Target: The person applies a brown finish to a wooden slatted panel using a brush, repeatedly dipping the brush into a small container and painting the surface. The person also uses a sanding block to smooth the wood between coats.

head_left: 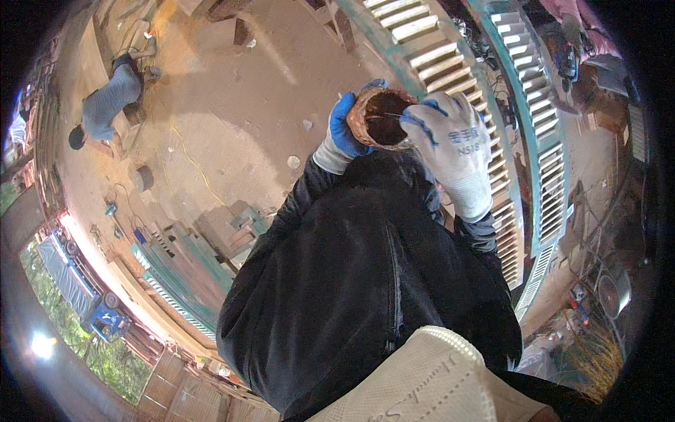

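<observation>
Green-framed slatted panel (439,60) partly behind right hand (450,137); left hand (340,133) holds pot (359,125).

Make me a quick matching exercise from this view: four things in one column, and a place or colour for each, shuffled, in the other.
Column one
1. Left hand
2. Right hand
3. Container
4. Floor cord

Column two
A. Yellow
B. At the round opening's right edge
C. Brown
D. Against the outer left side of the round vessel

Pairs: 1-D, 2-B, 3-C, 4-A
</observation>
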Motion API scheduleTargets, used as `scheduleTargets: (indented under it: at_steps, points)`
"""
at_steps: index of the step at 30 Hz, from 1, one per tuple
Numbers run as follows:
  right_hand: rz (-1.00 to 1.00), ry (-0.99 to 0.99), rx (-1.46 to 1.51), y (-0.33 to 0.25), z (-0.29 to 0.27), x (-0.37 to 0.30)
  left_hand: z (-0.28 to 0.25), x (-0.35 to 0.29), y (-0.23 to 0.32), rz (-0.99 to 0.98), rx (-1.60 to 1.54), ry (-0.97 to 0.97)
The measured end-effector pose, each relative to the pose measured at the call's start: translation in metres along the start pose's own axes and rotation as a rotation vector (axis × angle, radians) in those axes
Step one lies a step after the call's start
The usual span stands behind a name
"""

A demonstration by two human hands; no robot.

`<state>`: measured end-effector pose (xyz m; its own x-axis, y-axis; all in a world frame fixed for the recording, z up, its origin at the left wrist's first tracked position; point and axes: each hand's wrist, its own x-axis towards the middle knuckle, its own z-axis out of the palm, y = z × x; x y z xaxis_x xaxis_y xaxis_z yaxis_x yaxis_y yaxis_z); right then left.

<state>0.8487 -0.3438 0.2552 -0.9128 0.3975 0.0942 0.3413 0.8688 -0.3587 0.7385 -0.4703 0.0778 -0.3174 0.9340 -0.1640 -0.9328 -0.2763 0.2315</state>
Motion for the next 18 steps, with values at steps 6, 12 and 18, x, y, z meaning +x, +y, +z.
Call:
scheduleTargets:
  at_steps: [6,12,18]
  points:
    - [0.054,0.011,0.266,0.046,-0.019,0.081,0.025,0.074,0.049,-0.067,-0.158,0.145]
    - [0.189,0.079,0.361,0.051,0.002,0.159,0.005,0.135,0.125,-0.127,-0.162,0.119]
    - [0.088,-0.085,0.224,-0.006,0.044,0.265,-0.041,0.194,0.217,-0.090,-0.107,0.026]
